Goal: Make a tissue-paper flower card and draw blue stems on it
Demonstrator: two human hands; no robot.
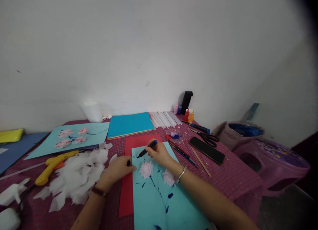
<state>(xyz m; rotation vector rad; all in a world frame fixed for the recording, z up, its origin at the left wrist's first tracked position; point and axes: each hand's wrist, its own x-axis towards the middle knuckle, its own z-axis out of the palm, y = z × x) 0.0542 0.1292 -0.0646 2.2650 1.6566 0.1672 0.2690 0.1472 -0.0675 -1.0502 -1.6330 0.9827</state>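
Marker (pixel 143 153), one, gripped in the right hand (pixel 160 154), tip projecting left of the fingers over the light-blue sheet (pixel 149 203). Left hand (pixel 120 167), closed on a dark cap (pixel 128 163), by the sheet's left edge

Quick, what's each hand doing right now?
Left hand: closed on a small dark thing, perhaps a cap, with a fingertip at the light blue sheet's edge.
Right hand: closed around a marker, over the light blue sheet.
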